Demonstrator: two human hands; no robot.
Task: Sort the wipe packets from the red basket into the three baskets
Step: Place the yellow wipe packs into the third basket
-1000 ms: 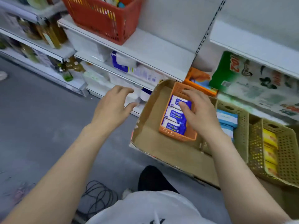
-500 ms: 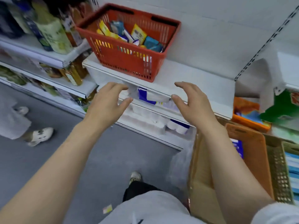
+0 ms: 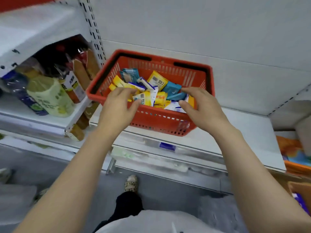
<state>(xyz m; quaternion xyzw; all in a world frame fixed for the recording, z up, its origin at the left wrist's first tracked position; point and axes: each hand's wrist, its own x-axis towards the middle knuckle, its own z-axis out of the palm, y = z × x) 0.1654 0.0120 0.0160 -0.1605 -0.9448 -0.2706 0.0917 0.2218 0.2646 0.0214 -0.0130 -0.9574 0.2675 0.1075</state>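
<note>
The red basket (image 3: 161,121) stands on a white shelf (image 3: 249,135) in front of me, holding several loose wipe packets (image 3: 156,91) in yellow, teal and blue-white. My left hand (image 3: 117,106) hovers over the basket's near left rim with fingers relaxed and slightly bent, holding nothing. My right hand (image 3: 200,108) hovers over the near right rim, fingers spread in a loose arc above the packets, also holding nothing. Of the three sorting baskets only an orange corner (image 3: 301,189) shows at the lower right edge.
Bottles and a pale green pack (image 3: 50,98) crowd the shelf to the left of the basket. Lower shelves hold white packages (image 3: 151,158). An orange tray (image 3: 296,163) sits at the right. Grey floor and my shoe (image 3: 131,184) lie below.
My right hand left the orange basket with the blue packets, and both hands rose to the red basket's near rim. The view swung up and left.
</note>
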